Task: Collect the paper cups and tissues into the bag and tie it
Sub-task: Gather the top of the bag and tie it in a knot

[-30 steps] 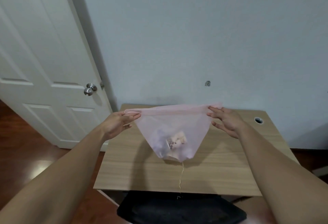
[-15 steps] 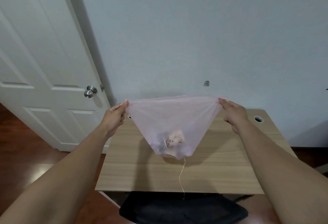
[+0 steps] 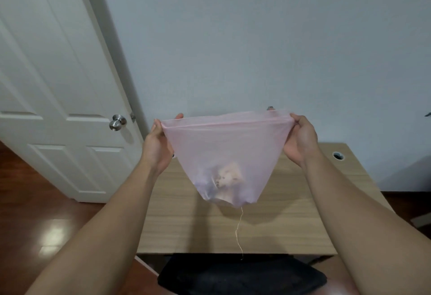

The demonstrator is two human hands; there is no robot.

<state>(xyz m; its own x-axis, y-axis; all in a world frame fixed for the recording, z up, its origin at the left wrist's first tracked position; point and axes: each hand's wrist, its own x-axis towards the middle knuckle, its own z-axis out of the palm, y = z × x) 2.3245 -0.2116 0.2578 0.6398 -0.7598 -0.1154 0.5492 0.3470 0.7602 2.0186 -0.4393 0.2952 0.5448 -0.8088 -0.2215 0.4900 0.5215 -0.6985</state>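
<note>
I see both of my hands raised in front of the wall, holding the pink bag (image 3: 224, 145) by its mouth. My left hand (image 3: 158, 145) grips the left end of the rim, fingers curled round the gathered plastic, and my right hand (image 3: 300, 140) grips the right end the same way, so the rim runs taut and nearly level between them. The bag hangs from that edge in a wide triangle, its point low over the wooden table (image 3: 291, 224), and as far as I can tell it hangs free of the top. Through the thin plastic I make out a patterned paper cup (image 3: 229, 174) lying at the bottom among pale crumpled shapes that I cannot tell apart. A thin thread (image 3: 239, 229) dangles from the bag's lowest point down past the table's near edge. Near the far right corner of the table is a round cable hole (image 3: 338, 155). To the left stands a white door (image 3: 58, 84) with a metal knob (image 3: 117, 122), over a dark wooden floor (image 3: 35, 213), and a black seat (image 3: 240, 276) sits just below the table's near edge.
</note>
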